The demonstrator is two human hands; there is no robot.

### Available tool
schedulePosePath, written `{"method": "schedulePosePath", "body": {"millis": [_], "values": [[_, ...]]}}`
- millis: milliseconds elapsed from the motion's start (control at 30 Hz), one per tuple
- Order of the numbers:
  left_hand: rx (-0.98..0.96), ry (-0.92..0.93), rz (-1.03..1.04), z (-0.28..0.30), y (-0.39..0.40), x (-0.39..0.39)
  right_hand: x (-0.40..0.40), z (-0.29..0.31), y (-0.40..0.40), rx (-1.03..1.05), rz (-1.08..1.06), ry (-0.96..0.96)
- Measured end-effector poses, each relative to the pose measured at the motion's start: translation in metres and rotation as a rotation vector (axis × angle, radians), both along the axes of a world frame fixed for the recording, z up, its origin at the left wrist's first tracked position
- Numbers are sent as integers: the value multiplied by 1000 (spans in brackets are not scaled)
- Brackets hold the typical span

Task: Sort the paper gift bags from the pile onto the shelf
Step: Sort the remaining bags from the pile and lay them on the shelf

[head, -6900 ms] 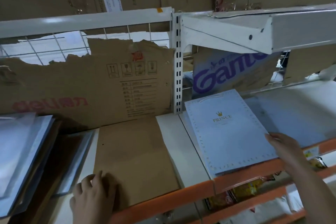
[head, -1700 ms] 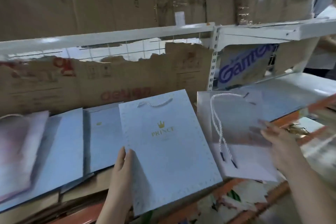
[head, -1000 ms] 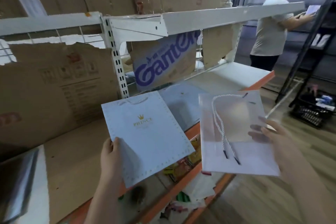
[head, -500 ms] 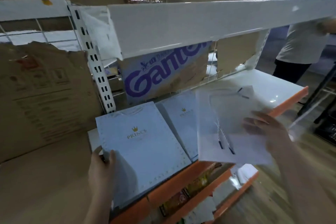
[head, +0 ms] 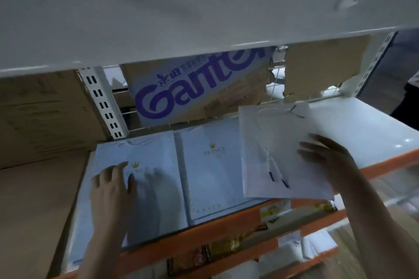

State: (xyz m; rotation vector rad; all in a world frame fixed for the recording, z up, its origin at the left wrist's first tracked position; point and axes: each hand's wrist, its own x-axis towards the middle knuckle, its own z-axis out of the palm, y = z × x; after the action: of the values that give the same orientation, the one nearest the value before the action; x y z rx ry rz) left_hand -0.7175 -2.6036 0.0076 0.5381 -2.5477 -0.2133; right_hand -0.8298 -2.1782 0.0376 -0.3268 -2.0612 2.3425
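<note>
Two pale blue "PRINCE" gift bags lie flat side by side on the white shelf (head: 367, 127). My left hand (head: 111, 188) rests flat, fingers spread, on the left PRINCE bag (head: 154, 165). The other PRINCE bag (head: 210, 165) lies untouched just to its right. My right hand (head: 326, 158) grips a white gift bag (head: 269, 138) with a rope handle, fingers on top. This bag overlaps the right edge of the second PRINCE bag and sticks out past the shelf's orange front edge (head: 390, 162).
The white upper shelf beam (head: 204, 18) runs low across the top. Behind the bags stands a "Ganten" cardboard box (head: 199, 88). Brown cardboard (head: 34, 199) covers the left bay beyond a slotted upright (head: 104, 106). Packaged goods (head: 226, 249) fill the lower shelf. A person (head: 411, 97) stands far right.
I moved from the left bay to the right one, carrying both bags. The PRINCE bag now lies on the shelf under my flattened left hand. The white bag has come down over the shelf.
</note>
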Motion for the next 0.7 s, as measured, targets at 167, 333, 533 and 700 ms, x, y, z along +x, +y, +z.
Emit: {"method": "schedulePosePath", "body": {"millis": [167,333,533,700], "values": [[6,52,-169,13,115,-32,-22,6,69,-39,35,-14],[21,-37,-342,7,219,-77,-34,12,137,-82,14,8],[-20,-46,-541,-1,319,-131,-64,10,215,-139,-72,-25],[30,-30,-572,-11,373,-176,-104,8,262,-100,-89,-31]]}}
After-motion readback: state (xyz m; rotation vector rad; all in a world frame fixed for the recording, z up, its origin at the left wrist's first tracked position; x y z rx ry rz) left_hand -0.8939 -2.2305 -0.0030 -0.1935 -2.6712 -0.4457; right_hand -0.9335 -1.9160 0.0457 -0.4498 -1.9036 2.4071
